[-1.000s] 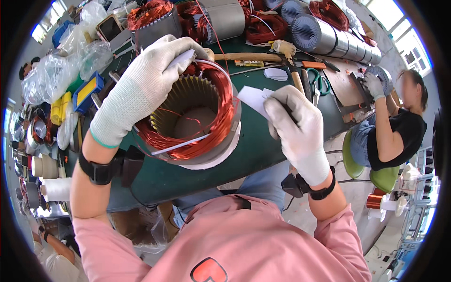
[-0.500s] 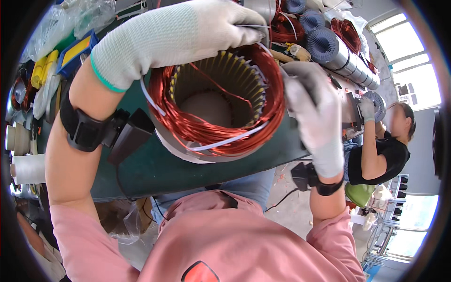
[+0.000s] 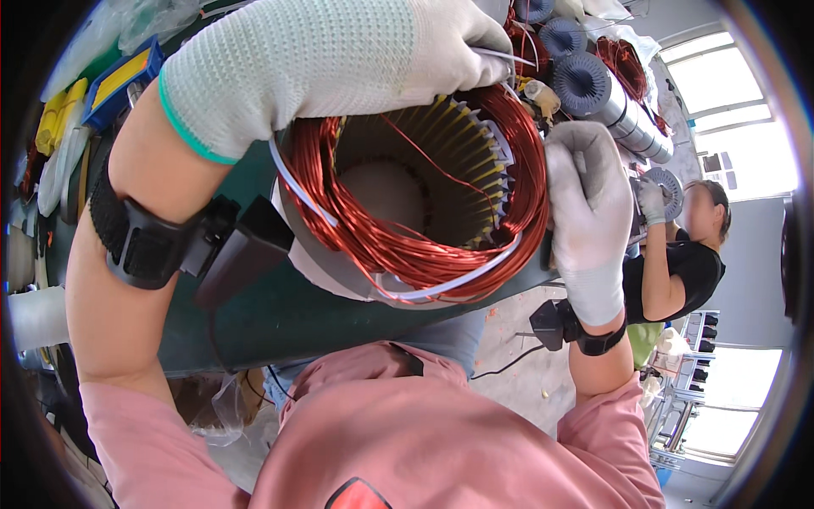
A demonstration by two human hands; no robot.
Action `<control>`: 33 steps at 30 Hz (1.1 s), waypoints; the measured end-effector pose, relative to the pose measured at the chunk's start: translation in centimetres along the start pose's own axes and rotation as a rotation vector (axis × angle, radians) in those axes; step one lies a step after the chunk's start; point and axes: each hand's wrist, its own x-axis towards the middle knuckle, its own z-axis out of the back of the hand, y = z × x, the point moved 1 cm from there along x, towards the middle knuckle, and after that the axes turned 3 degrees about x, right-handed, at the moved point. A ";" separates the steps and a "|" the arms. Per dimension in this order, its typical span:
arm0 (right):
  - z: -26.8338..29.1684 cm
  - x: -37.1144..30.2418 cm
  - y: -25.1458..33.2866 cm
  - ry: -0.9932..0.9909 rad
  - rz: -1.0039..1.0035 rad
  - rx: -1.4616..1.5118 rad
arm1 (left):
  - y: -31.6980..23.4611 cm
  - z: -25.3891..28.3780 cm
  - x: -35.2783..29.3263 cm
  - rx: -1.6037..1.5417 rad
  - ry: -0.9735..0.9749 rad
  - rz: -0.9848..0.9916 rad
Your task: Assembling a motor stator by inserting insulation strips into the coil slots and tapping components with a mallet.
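Observation:
A motor stator with red-brown copper windings around its upper rim is in front of me. Pale slot liners line its bore, and a loose copper wire crosses the opening. White sleeving runs along the near side of the windings. My left hand, in a white knit glove, reaches over the far rim. Its fingers are closed on a thin white sleeve. Close against the right side of the windings, my gloved right hand has its fingers curled in; what they hold, if anything, is hidden.
The stator is on a dark green bench. Several grey stator cores and copper coils stand at the far right. A blue bin lies at the left with yellow rolls. A co-worker handles another core at the right.
The stator appears shifted to the right and slightly nearer. My left hand has moved right along the far rim. My right hand, blurred before, now has its fingers curled in.

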 end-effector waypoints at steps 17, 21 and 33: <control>0.0 2.0 -0.5 0.091 0.108 -0.079 | -0.5 -1.0 -0.4 0.026 -0.130 0.202; -1.2 2.6 -0.6 -0.063 0.339 -0.230 | -0.5 -0.6 -0.2 0.015 -0.149 0.260; 0.5 6.0 1.2 0.268 0.100 -0.208 | 1.6 -0.1 0.0 -0.017 -0.124 0.170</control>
